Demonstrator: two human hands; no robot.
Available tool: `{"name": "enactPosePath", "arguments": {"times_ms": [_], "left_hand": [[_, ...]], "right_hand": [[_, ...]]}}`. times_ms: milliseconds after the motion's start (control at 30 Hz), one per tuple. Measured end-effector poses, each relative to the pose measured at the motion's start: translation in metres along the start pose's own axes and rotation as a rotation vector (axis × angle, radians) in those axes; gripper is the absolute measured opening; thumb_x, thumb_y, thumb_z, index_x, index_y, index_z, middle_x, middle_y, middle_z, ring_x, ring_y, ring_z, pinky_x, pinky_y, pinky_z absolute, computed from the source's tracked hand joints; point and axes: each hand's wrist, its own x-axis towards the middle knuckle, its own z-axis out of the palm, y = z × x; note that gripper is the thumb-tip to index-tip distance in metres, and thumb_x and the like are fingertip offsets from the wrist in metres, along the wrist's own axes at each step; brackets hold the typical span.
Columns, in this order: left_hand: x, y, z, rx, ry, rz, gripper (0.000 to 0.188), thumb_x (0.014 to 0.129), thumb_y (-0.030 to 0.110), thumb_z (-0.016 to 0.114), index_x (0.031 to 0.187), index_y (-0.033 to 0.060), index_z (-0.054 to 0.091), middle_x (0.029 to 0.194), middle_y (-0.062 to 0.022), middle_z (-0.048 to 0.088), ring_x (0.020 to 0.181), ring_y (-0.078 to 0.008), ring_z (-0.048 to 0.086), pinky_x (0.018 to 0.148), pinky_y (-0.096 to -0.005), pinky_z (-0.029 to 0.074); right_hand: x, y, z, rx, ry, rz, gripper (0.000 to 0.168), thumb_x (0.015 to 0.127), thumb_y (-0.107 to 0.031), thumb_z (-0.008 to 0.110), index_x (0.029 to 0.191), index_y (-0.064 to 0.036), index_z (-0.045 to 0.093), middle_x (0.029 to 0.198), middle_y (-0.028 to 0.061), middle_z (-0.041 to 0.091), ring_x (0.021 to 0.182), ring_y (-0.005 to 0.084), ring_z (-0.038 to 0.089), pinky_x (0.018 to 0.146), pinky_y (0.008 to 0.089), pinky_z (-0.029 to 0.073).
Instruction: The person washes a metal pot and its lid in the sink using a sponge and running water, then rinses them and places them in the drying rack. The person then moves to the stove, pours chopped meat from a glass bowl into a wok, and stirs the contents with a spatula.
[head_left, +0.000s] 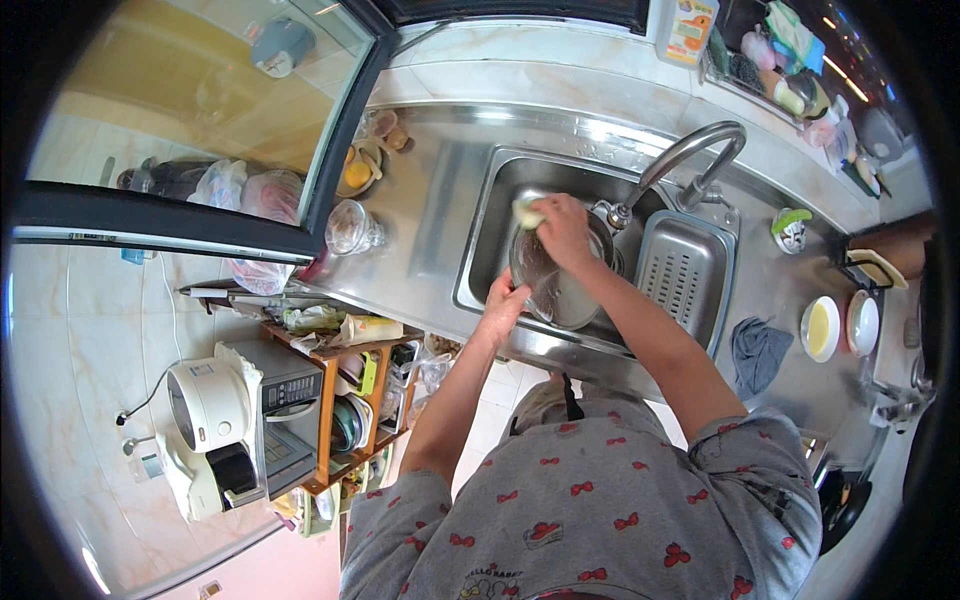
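Note:
Over the left basin of a stainless steel sink (491, 217), my left hand (506, 300) grips the near left rim of a round, shiny pan or lid (566, 300); which of the two I cannot tell. My right hand (564, 232) holds a pale yellowish sponge or pad (529, 214) at the far left part of its rim. The curved metal faucet (694, 154) reaches over the basin, its spout end close to my right hand. Part of the round piece is hidden beneath my right hand and forearm.
A perforated steel drain tray (675, 277) sits at the right of the sink. Beyond lie a grey cloth (757, 352), a white bowl (820, 328) and a small cup (789, 234). Left stand a clear glass container (351, 227) and an open window frame (349, 142).

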Motion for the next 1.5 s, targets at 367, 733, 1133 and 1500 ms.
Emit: {"name": "enactPosePath", "arguments": {"times_ms": [367, 733, 1133, 1500], "left_hand": [[-0.008, 0.025, -0.002, 0.083, 0.284, -0.362, 0.079, 0.079, 0.045, 0.069, 0.139, 0.0056, 0.036, 0.121, -0.0122, 0.057, 0.096, -0.0225, 0.061, 0.075, -0.0312, 0.051], [0.043, -0.016, -0.012, -0.215, 0.367, 0.043, 0.03, 0.087, 0.016, 0.054, 0.116, 0.0088, 0.05, 0.095, -0.0021, 0.059, 0.079, -0.0136, 0.057, 0.057, -0.0273, 0.048], [0.073, -0.044, 0.069, -0.203, 0.432, -0.023, 0.024, 0.088, 0.005, 0.054, 0.111, 0.013, 0.051, 0.104, -0.0056, 0.062, 0.084, -0.0182, 0.062, 0.059, -0.0352, 0.053], [0.106, -0.009, 0.083, 0.012, 0.255, -0.006, 0.023, 0.091, 0.021, 0.061, 0.102, 0.0011, 0.063, 0.092, -0.0048, 0.067, 0.08, -0.0119, 0.06, 0.072, -0.0282, 0.048]], "right_hand": [[-0.033, 0.077, 0.002, 0.307, -0.097, 0.238, 0.039, 0.081, -0.014, 0.048, 0.12, -0.012, 0.051, 0.119, 0.0173, 0.053, 0.108, 0.0353, 0.053, 0.092, 0.0411, 0.041], [-0.066, 0.039, -0.028, -0.253, -0.577, 0.459, 0.037, 0.087, -0.02, 0.046, 0.118, -0.001, 0.05, 0.097, 0.0243, 0.063, 0.088, 0.0408, 0.063, 0.075, 0.0492, 0.051], [-0.095, 0.013, -0.099, -0.395, -0.599, 0.301, 0.023, 0.086, -0.017, 0.051, 0.103, -0.004, 0.058, 0.081, 0.017, 0.067, 0.07, 0.0346, 0.067, 0.064, 0.0456, 0.053], [-0.088, 0.232, -0.186, 0.064, 0.364, 0.79, 0.048, 0.093, -0.038, 0.044, 0.121, 0.0, 0.049, 0.092, 0.0174, 0.067, 0.083, 0.025, 0.064, 0.075, 0.0345, 0.049]]}}
